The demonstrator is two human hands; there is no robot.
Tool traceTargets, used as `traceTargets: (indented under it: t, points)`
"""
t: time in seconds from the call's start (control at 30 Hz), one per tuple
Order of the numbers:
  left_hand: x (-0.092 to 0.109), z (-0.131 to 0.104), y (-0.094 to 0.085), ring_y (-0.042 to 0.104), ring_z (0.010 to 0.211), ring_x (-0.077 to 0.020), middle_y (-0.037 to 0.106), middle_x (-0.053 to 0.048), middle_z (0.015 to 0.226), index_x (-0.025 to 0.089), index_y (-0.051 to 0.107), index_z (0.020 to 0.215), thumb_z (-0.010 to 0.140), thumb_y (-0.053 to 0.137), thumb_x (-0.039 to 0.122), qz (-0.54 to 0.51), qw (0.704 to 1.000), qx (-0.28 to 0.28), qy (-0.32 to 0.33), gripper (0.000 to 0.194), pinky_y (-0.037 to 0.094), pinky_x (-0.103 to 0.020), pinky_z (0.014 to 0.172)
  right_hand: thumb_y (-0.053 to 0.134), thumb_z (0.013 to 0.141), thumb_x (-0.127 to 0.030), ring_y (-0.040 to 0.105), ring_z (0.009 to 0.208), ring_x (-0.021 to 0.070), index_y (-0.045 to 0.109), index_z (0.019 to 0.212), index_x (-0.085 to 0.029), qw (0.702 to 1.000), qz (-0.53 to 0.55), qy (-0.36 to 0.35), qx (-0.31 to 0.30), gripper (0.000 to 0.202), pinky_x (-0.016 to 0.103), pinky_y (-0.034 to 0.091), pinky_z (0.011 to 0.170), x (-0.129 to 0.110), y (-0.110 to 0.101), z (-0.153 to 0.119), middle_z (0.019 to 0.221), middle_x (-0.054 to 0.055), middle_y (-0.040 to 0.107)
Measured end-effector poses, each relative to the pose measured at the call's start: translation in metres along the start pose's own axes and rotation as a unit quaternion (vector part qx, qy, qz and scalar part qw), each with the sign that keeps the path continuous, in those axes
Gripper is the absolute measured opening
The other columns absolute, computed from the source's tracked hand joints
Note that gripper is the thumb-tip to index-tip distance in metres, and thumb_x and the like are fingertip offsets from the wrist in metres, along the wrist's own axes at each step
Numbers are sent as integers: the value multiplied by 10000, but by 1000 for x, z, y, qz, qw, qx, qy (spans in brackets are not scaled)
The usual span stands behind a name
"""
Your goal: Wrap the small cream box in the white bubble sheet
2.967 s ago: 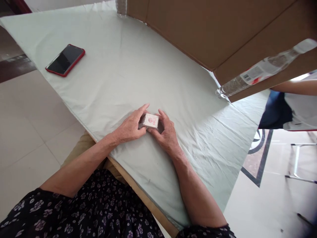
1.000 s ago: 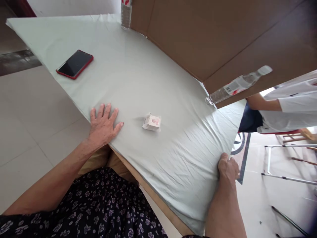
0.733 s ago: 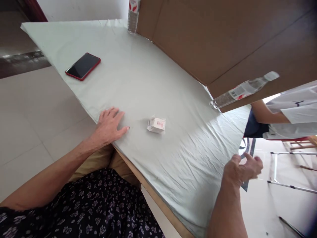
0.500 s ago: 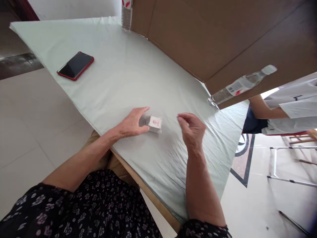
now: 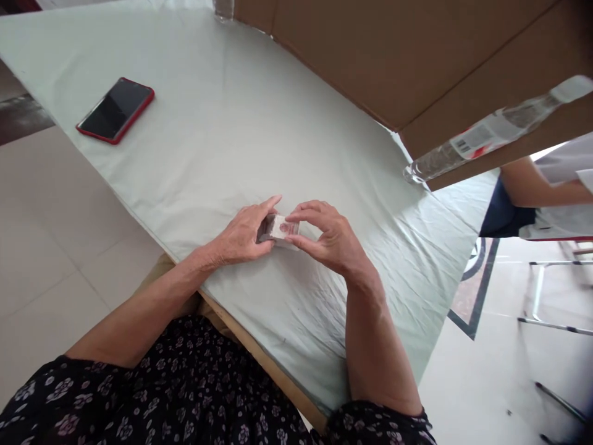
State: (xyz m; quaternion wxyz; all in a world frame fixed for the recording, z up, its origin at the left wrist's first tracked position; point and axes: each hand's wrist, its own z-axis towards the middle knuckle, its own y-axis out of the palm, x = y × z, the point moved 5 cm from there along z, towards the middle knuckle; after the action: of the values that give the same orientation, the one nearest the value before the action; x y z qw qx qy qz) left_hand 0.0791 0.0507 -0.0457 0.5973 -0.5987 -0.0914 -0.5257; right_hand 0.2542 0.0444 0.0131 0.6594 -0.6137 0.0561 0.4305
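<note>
Black floral fabric (image 5: 185,383) is covering you nearest the camera, and just beyond it a wooden table edge (image 5: 250,343) is showing under the pale green cloth (image 5: 259,130). Past that edge your left hand (image 5: 243,235) is curving around the left end of the small white box (image 5: 280,227), thumb on the near side; I cannot tell whether it is pressing. Your right hand (image 5: 336,240) is pinching the right end between thumb and forefinger. The box is sitting between both hands, red print facing up; whether it is touching the cloth I cannot tell. For good control, you should be steadying with the left and squeezing only lightly with the right, since its sides could be denting under force. Farther off, a phone (image 5: 115,111) is lying well apart, to the left, and a plastic bottle (image 5: 482,137) is running along the brown cardboard (image 5: 393,62).
</note>
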Motion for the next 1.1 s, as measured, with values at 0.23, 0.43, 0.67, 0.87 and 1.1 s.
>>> traceTargets:
  t: [0.23, 0.43, 0.67, 0.87, 1.1]
  points:
    - [0, 0, 2, 639, 1137, -249, 675, -115, 1279, 180, 283, 1593, 808, 607, 232, 5, 1000, 3, 9, 851, 465, -416, 1045, 646, 954, -335, 661, 968, 231, 772, 976, -290, 996, -80, -40, -3, 136, 405, 450, 866, 0, 7, 1, 1044, 35, 746]
    - [0, 0, 1, 648, 1086, -235, 683, -113, 1250, 153, 319, 1573, 800, 587, 213, 6, 1000, 17, 17, 821, 480, -405, 1017, 582, 978, -226, 639, 861, 210, 736, 869, -243, 975, -205, -81, 38, 190, 390, 393, 825, -14, 13, 3, 971, 36, 774]
    - [3, -2, 1, 635, 1156, -240, 652, -113, 1339, 204, 293, 1591, 770, 560, 135, -8, 997, 41, 60, 866, 485, -407, 1045, 493, 991, -182, 660, 913, 208, 615, 916, -223, 974, -174, -45, 136, 149, 362, 421, 820, -9, 15, 5, 1008, 58, 756]
    - [4, -3, 2, 581, 1252, -266, 551, -151, 1440, 223, 261, 1603, 732, 570, 78, -40, 993, 53, 95, 935, 505, -421, 1047, 470, 1022, -223, 676, 1010, 211, 561, 927, -236, 971, -124, -13, 205, 132, 373, 449, 868, -11, -1, 3, 1035, 65, 736]
    - [14, -6, 0, 594, 1219, -272, 503, -155, 1480, 261, 209, 1614, 757, 657, 128, -79, 992, -8, 98, 977, 508, -449, 1050, 487, 1010, -233, 655, 1124, 230, 573, 938, -237, 960, -85, 15, 264, 112, 419, 494, 913, 5, -16, -2, 1163, 100, 703]
